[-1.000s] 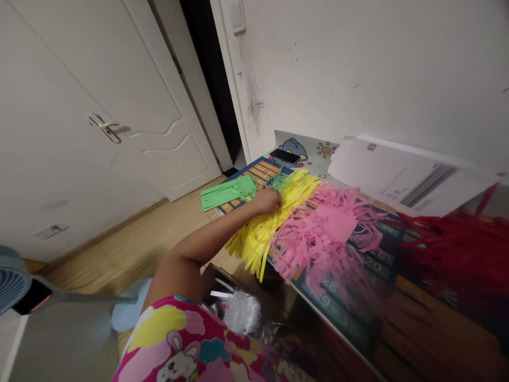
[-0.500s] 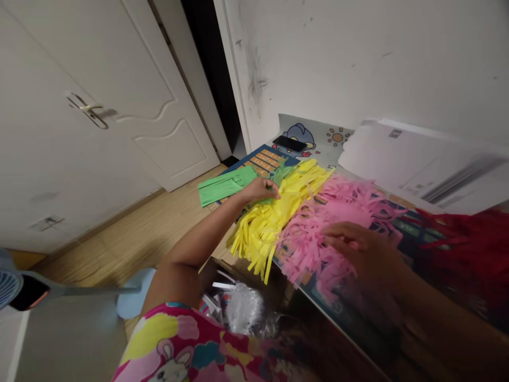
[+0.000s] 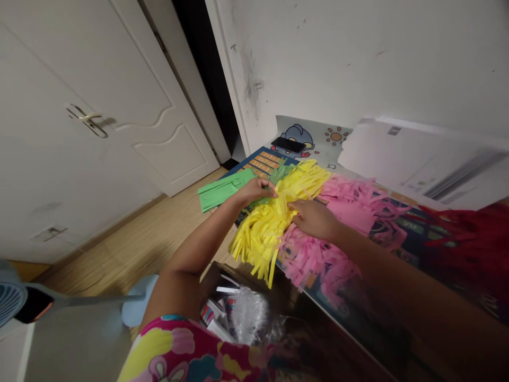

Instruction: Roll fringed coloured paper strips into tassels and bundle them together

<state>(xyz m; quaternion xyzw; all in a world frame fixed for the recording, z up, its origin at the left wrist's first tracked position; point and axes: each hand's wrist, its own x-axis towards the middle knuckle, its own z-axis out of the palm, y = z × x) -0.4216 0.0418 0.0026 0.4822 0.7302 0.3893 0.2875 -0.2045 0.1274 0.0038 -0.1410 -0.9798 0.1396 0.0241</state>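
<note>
Yellow fringed paper [image 3: 254,239] lies across the table, its strips fanned out at both ends. My left hand [image 3: 257,191] pinches its middle from the left, fingers closed. On the right side of that same middle, my right hand [image 3: 312,217] has its fingers bent and pressed onto the yellow paper. Pink fringed paper [image 3: 352,215] lies under my right wrist and to its right. Green fringed paper [image 3: 222,190] sits behind my left forearm, partly over the table's edge. Dark red fringed strips [image 3: 469,244] are at the far right.
A dark phone [image 3: 288,145] rests on a cartoon-printed mat [image 3: 330,154] at the back. White sheets [image 3: 417,159] lean against the wall. Below the table edge, an open drawer or box holds crumpled clear plastic [image 3: 250,315]. A fan [image 3: 14,302] stands at lower left.
My right hand has moved left from over the pink paper onto the middle of the yellow paper. My left hand has stayed nearly in place.
</note>
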